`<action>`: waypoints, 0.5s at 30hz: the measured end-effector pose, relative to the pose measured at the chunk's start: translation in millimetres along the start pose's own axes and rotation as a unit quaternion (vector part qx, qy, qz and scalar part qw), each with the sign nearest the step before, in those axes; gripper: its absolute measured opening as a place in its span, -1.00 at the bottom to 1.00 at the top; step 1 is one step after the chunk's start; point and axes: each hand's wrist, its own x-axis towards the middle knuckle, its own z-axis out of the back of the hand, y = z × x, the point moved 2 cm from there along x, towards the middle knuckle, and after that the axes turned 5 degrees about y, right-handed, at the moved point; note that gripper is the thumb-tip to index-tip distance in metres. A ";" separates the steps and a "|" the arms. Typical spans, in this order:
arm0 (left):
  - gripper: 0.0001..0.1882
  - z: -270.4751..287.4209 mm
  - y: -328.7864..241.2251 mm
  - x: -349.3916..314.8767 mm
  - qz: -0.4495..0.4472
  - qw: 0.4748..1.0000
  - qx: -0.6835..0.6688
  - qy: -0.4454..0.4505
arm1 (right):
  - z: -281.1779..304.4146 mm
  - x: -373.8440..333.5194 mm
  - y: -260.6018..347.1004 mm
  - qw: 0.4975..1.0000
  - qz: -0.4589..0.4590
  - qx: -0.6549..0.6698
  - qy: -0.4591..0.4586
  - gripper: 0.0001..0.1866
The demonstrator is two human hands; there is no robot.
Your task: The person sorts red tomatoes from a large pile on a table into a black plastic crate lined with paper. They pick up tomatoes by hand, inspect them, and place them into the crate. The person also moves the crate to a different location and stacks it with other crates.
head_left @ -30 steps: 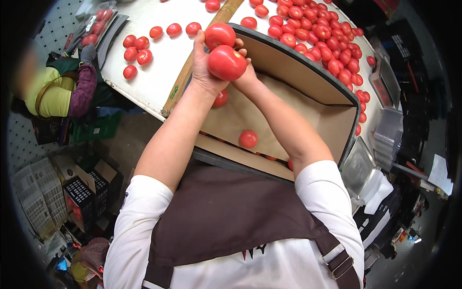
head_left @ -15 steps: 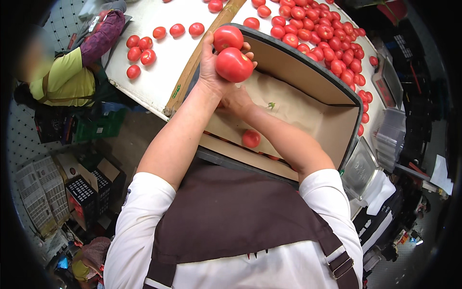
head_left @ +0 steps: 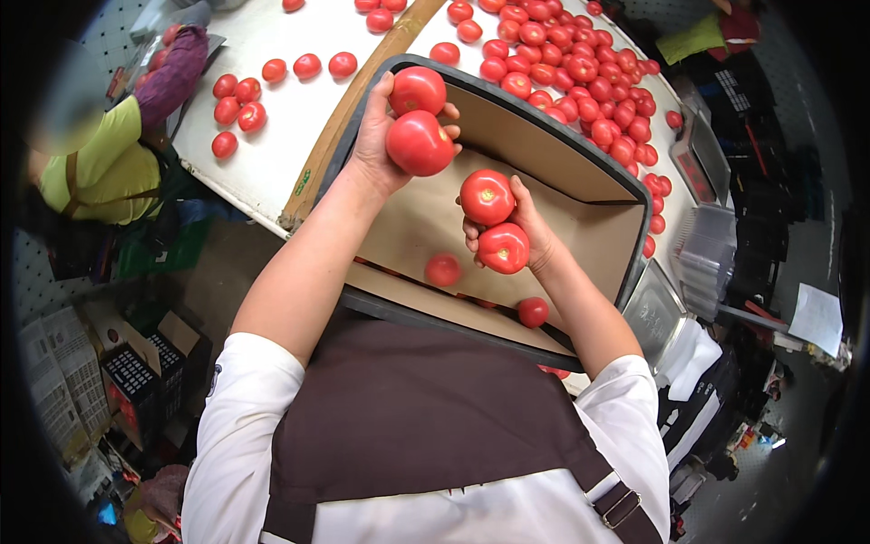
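Brown-lined, the crate [head_left: 562, 172] was seen below as the right hand [head_left: 533, 225], wrapped around two tomatoes [head_left: 487, 197], was drawn apart from the left hand [head_left: 373, 143], where two more tomatoes [head_left: 420, 143] were still gripped, so neither was judged free for the loose tomatoes [head_left: 443, 269] inside.

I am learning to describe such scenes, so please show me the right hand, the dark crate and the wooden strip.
Right hand [head_left: 535, 231]: head view, on skin near the thumb's base.
Dark crate [head_left: 507, 98]: head view, on its far rim.
Wooden strip [head_left: 343, 122]: head view, on its upper face.
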 end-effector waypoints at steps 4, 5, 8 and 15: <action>-0.27 -8.5 9.2 0.1 0.078 0.994 0.083 0.004 | -8.1 -10.5 5.5 0.999 0.051 0.010 0.006 -0.12; -0.27 -11.9 11.5 -0.3 0.100 0.990 0.096 0.006 | -12.0 -12.1 8.7 0.998 0.065 0.004 0.000 -0.13; -0.22 -12.8 17.9 -4.6 0.136 0.986 0.098 0.001 | -23.3 -14.3 23.2 0.989 0.123 -0.076 -0.014 -0.19; -0.16 -10.1 25.9 -3.2 0.163 0.983 0.086 0.028 | -17.4 -18.2 28.7 0.973 0.134 -0.165 -0.088 -0.30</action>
